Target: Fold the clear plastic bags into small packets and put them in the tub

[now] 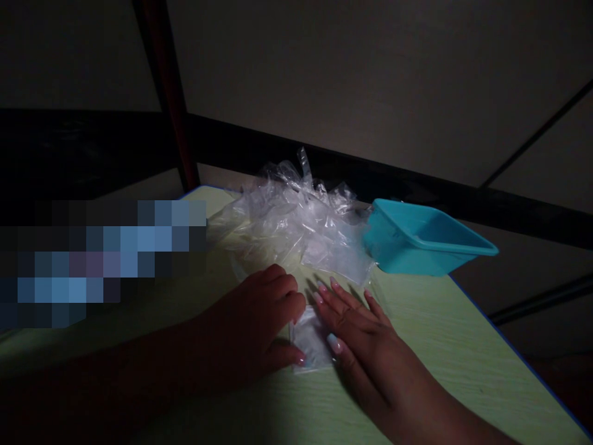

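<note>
A small flat plastic packet (311, 339), clear with a whitish look, lies on the table between my hands. My left hand (273, 309) has its fingers curled at the packet's left edge, with the thumb on its lower left corner. Palm down, my right hand (365, 340) rests along the packet's right side with fingers stretched out and slightly apart. The fingers partly cover the packet, so its contents cannot be made out. Just beyond both hands sits a loose heap of clear plastic bags (296, 213).
A turquoise plastic bin (412, 256) stands right of the heap, near the table's right edge. The pale green table (430, 352) has a blue rim. Dark panels (347, 80) rise behind it. A pixelated area covers the left side. The light is dim.
</note>
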Tool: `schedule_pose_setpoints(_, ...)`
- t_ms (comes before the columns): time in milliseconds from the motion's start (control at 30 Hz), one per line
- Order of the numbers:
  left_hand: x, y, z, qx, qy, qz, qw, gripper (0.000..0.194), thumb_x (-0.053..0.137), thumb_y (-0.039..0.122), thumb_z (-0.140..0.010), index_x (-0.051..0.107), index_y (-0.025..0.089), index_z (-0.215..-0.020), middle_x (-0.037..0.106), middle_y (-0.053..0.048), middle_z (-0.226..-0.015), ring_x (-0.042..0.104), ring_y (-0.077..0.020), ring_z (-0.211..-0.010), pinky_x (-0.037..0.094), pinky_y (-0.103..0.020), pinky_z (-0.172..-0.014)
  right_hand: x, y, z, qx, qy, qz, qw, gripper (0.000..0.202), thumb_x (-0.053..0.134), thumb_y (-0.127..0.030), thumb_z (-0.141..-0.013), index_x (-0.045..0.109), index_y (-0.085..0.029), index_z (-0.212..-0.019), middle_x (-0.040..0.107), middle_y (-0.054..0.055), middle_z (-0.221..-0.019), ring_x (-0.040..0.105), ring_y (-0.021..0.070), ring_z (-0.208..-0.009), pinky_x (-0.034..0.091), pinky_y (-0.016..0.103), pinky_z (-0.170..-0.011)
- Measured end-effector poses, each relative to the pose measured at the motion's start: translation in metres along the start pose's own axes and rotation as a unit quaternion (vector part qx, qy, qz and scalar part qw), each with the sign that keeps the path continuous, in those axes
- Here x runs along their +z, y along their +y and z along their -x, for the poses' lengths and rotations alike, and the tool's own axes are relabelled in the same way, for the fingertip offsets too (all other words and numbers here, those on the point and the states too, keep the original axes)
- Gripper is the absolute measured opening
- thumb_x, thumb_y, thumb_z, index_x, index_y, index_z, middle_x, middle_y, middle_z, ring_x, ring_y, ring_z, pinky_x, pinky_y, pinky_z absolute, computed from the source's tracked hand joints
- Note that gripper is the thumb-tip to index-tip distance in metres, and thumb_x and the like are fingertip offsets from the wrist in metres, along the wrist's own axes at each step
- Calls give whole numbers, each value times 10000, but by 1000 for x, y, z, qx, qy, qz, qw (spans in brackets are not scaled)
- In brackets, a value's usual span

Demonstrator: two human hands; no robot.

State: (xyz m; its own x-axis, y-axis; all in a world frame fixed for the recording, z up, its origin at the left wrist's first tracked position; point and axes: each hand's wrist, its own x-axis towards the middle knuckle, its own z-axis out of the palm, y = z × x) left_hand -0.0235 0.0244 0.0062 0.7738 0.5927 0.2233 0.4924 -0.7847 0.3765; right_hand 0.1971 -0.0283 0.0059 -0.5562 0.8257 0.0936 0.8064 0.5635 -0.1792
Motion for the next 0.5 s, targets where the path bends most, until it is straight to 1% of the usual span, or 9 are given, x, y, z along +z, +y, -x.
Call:
schedule_pose_setpoints(67, 0, 0, 0, -4, -5, -2, 1000, 327, 715, 444, -785, 558, 166, -859, 508, -46, -910, 436, -251, -878, 374, -368, -747, 1, 3, 0, 3, 5, -5, 1000, 559, 389, -199, -923, 274, -258, -1467, 261, 9, -1522, 195, 229, -1416, 199, 597, -1108)
schedule_pose_setpoints(167, -1, -1, 0, -12, -10, -6, 1000, 337, 710, 461, -787, 560, 170, -864, 508, -41, -910, 439, -247, -879, 376, -369, -756, 2, 6, 2, -4, -4, -13, 1000, 567, 444, -204, -899, 319, -259, -1450, 265, 16, -1522, 189, 248, -1416, 190, 607, -1104)
schedule_pose_setpoints(333, -1, 0, 0, -9, -8, -6, 1000, 342, 709, 465, -784, 555, 171, -867, 513, -45, -915, 441, -253, -891, 372, -377, -770, 1, 8, 5, -1, -12, -22, 1000, 612, 502, -242, -885, 292, -247, -1461, 275, 35, -1518, 188, 261, -1415, 163, 614, -1107)
schedule_pose_setpoints(500, 0, 5, 2, -7, 26, 9, 1000, 235, 618, 401, -848, 563, 182, -914, 492, -58, -962, 430, -256, -909, 369, -388, -772, 1, 9, 5, 7, -10, -22, 1000, 617, 508, -288, -898, 274, -247, -1468, 248, 32, -1530, 171, 252, -1421, 140, 600, -1119)
